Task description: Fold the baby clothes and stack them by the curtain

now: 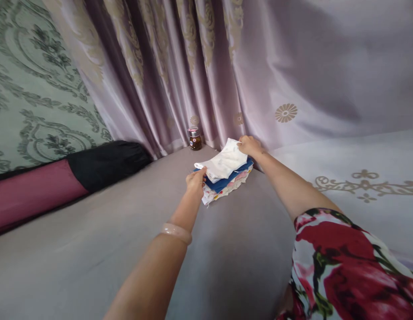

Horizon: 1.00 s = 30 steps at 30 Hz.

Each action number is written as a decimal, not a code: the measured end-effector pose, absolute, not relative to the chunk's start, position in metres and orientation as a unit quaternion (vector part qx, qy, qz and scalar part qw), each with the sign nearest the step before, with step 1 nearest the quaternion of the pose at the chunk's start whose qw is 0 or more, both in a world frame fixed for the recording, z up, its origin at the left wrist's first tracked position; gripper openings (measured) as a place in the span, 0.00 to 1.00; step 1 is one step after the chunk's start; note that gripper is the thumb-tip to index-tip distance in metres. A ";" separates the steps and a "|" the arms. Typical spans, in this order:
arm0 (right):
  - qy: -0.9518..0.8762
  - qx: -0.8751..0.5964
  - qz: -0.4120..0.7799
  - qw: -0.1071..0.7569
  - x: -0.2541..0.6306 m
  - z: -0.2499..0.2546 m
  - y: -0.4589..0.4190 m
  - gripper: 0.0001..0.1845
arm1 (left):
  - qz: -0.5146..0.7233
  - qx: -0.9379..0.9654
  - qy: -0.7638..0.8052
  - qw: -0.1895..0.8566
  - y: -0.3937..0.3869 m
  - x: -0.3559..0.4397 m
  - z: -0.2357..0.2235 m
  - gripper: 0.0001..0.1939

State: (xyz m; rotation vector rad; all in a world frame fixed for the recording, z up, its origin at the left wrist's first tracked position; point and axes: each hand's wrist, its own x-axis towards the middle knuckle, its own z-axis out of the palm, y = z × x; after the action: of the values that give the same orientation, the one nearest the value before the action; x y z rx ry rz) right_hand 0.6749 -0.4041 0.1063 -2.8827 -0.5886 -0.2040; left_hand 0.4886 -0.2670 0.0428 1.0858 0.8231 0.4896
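Note:
A folded white cloth garment (226,161) lies on top of a small stack of folded clothes, its exact kind unclear. My left hand (195,180) pinches its near left corner, while my right hand (250,146) grips the far right end. Directly beneath is a blue folded cloth (222,183). Under that, a patterned white and pink cloth (238,183) shows ruffled edges. The stack rests on a grey-brown sheet (159,200). Fingertips of both hands are partly hidden by the white fabric.
Behind the stack, a small glass jar (194,140) with a metal lid stands near the curtain (206,80). Along the left wall lies a long black and maroon bolster (59,178). White fabric with a gold pattern (359,155) covers the right side.

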 end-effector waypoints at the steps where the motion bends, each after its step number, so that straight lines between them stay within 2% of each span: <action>1: -0.198 -0.973 -0.070 0.096 0.675 0.105 -0.405 0.19 | 0.218 0.496 0.380 0.750 -0.268 0.489 0.040 0.17; 12: -0.192 -0.973 -0.081 0.096 0.674 0.075 -0.412 0.18 | 0.235 0.580 0.356 0.694 -0.269 0.485 0.013 0.15; 17: -0.222 -0.964 -0.117 0.085 0.670 0.066 -0.411 0.18 | 0.291 0.716 0.356 0.525 -0.262 0.481 0.002 0.10; 22: -0.284 -0.949 -0.112 0.082 0.667 0.062 -0.397 0.19 | 0.338 0.862 0.228 0.303 -0.269 0.472 0.012 0.15; 26: -0.314 -0.944 -0.042 0.095 0.666 0.054 -0.386 0.24 | 0.256 0.929 0.132 0.233 -0.279 0.469 0.014 0.22; 30: -0.299 -0.947 -0.003 0.115 0.669 0.039 -0.384 0.28 | 0.160 0.953 0.140 0.217 -0.279 0.469 0.003 0.27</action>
State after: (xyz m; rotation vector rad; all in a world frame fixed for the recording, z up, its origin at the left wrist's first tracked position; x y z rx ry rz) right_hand 0.6691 -0.3841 0.0388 -2.7756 -0.8748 -0.0087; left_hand 0.4695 -0.2790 0.0027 2.6399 0.3889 0.4433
